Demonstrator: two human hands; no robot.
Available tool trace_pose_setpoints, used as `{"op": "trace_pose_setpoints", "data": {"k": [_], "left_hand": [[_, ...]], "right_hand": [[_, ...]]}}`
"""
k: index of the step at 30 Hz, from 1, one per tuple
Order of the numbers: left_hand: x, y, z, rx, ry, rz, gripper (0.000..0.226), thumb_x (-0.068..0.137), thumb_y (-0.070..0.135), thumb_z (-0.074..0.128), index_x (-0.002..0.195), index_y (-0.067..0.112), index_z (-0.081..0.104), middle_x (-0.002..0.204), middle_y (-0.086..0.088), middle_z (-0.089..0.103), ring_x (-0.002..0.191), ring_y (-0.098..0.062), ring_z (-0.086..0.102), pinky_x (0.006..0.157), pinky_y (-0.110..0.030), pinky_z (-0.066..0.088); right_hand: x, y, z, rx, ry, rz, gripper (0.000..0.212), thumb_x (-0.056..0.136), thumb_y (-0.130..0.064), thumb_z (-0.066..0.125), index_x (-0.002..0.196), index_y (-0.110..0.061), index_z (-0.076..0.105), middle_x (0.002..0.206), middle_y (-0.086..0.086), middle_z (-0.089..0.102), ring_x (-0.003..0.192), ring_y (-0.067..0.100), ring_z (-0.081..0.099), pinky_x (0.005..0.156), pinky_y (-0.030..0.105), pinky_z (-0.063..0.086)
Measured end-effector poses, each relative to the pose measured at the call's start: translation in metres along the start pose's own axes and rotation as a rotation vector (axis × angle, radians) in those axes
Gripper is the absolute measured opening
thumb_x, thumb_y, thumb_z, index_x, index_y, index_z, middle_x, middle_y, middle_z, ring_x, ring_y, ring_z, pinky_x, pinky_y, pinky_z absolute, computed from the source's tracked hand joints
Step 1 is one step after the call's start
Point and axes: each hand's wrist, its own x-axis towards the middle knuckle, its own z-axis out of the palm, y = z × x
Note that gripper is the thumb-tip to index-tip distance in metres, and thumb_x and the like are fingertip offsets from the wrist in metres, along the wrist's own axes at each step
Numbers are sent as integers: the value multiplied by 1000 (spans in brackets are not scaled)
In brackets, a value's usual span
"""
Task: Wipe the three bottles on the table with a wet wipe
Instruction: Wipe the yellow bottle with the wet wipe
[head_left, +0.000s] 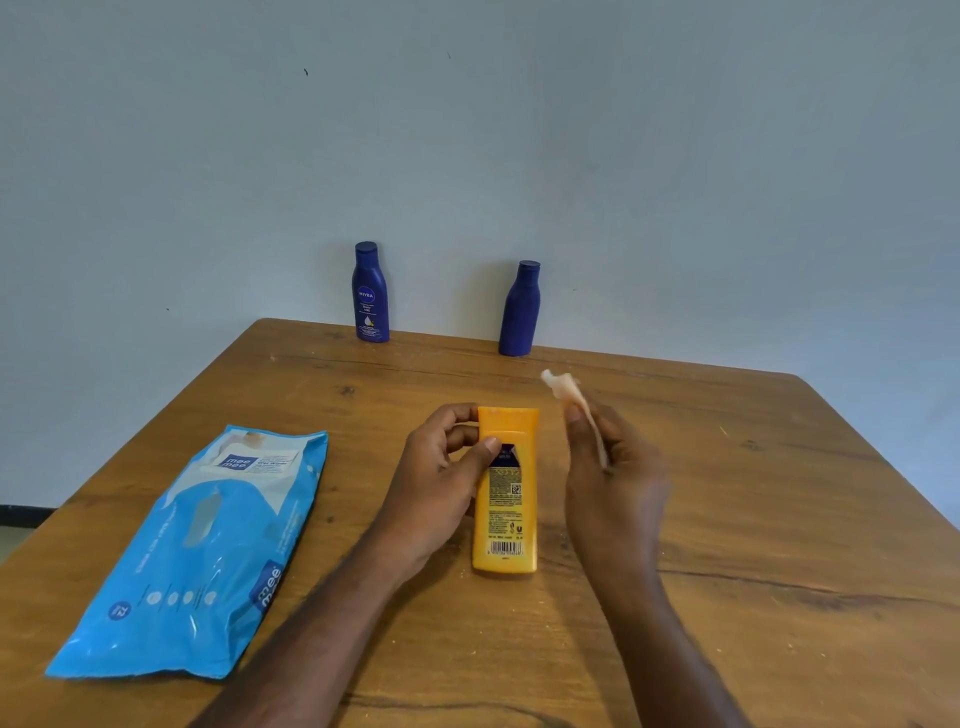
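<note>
The left hand (441, 467) grips the yellow bottle (505, 499) near its upper end, thumb on the back label, whose barcode and fine print face up but are too small to read. The right hand (613, 467), just right of the bottle and apart from it, pinches a crumpled wet wipe (563, 387). At the far edge of the wooden table (727, 519) stand a blue "NIVEA" bottle (371, 293) and a second blue bottle (521, 312) showing no label, while a blue "mee mee" wipes pack (208, 551) lies flat at left.
</note>
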Motion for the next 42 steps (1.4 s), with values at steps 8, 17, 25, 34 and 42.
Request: {"op": "trace_pose_setpoints", "data": {"k": [8,17,25,34,42], "left_hand": [[-4,1,-3,5,-22,112,39,94,3,65,125,27,64,113,12,72,104,-6,71,74,-33,64],[-5,-1,2,185,87,302,44,93,0,66,133,17,60,119,8,68,103,8,66,75,-16,57],[-1,-4,2,164,208,262,41,92,7,70,128,25,61,119,11,67,109,-1,67,82,-32,63],[-2,-2,3,196,177,260,43,92,9,70,124,35,57,117,14,66,109,-3,67,81,-29,63],[-3,-5,1,242,123,331,45,93,1,67,134,17,59,121,8,67,101,4,67,74,-24,62]], "right_hand": [[-10,12,26,-530,-424,-354,48,104,-26,32,152,-21,32,161,-5,21,154,11,7,127,43,15],[-15,15,33,-682,-281,-462,51,104,-32,25,149,-15,43,155,6,42,150,21,26,119,46,23],[-8,19,24,-633,-276,-298,51,105,-32,26,148,-14,46,154,6,45,148,20,32,121,51,30],[-9,16,25,-443,-257,-204,47,106,-36,34,150,-20,39,157,0,39,148,14,32,121,47,32],[-12,15,35,-518,-357,-410,54,102,-34,22,149,-18,41,157,-1,33,153,17,20,122,51,27]]}}
